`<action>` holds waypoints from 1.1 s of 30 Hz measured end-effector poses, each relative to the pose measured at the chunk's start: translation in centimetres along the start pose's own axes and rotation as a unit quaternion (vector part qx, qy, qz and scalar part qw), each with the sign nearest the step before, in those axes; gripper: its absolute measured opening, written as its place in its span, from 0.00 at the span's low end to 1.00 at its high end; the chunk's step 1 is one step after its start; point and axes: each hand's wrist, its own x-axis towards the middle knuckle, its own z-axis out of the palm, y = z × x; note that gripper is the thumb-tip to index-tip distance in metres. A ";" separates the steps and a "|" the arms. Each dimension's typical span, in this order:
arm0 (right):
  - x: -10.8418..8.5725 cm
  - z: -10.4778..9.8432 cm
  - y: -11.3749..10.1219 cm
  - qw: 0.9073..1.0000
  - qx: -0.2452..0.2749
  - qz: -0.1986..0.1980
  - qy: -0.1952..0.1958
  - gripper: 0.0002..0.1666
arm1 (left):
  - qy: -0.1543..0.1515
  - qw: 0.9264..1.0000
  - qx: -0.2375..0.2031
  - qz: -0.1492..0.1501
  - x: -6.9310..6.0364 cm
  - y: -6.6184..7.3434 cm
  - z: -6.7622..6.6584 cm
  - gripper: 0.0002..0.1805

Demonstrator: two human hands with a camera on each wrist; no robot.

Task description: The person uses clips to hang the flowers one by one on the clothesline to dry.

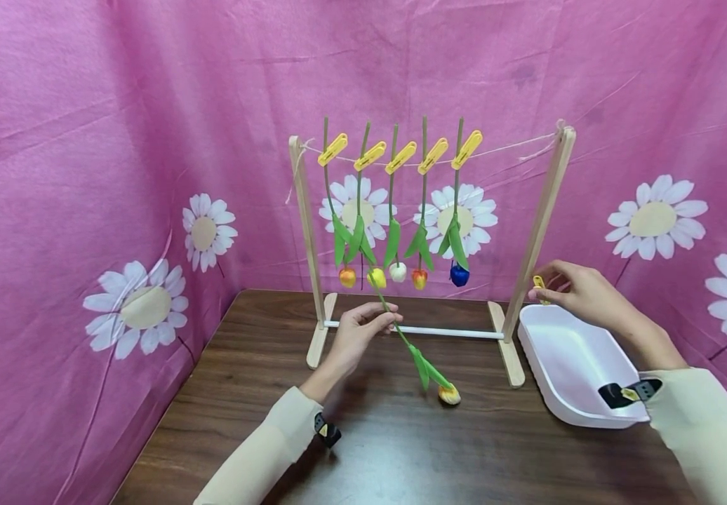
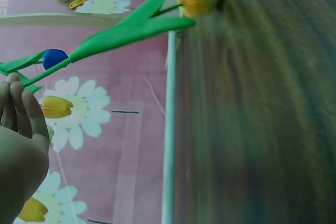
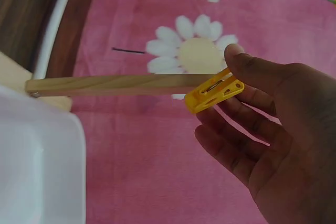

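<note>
My left hand (image 1: 363, 333) pinches the green stem of an artificial tulip (image 1: 448, 394), whose yellow-and-cream bloom points down to the right above the table. In the left wrist view the tulip's leaves (image 2: 126, 35) stretch away from my fingertips. Between thumb and fingers my right hand (image 1: 581, 291) holds a yellow clothespin (image 3: 215, 92), over the far end of a white basin (image 1: 591, 365). Several tulips hang head down from a string, each stem clipped by a yellow clothespin; a blue tulip (image 1: 459, 274) is the rightmost and an orange one (image 1: 347, 278) the leftmost.
A wooden frame with a left post (image 1: 307, 231) and right post (image 1: 539, 231) carries the string. A white rod (image 1: 445, 332) joins its feet low down. Everything stands on a dark wooden table (image 1: 376, 449), and a pink daisy-print cloth (image 1: 262, 91) hangs behind.
</note>
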 end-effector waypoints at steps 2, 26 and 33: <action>0.0 -0.4 -0.4 1.000 0.007 0.003 0.008 0.16 | 0.005 1.000 0.014 0.010 0.3 0.3 0.3 0.16; 1.1 -1.8 -5.8 0.985 0.115 0.010 0.129 0.17 | -0.054 0.993 -0.040 0.094 4.6 4.9 6.1 0.15; 2.4 -2.3 -6.9 0.966 0.191 0.006 0.177 0.19 | -0.066 0.992 -0.020 0.102 6.7 6.4 8.2 0.16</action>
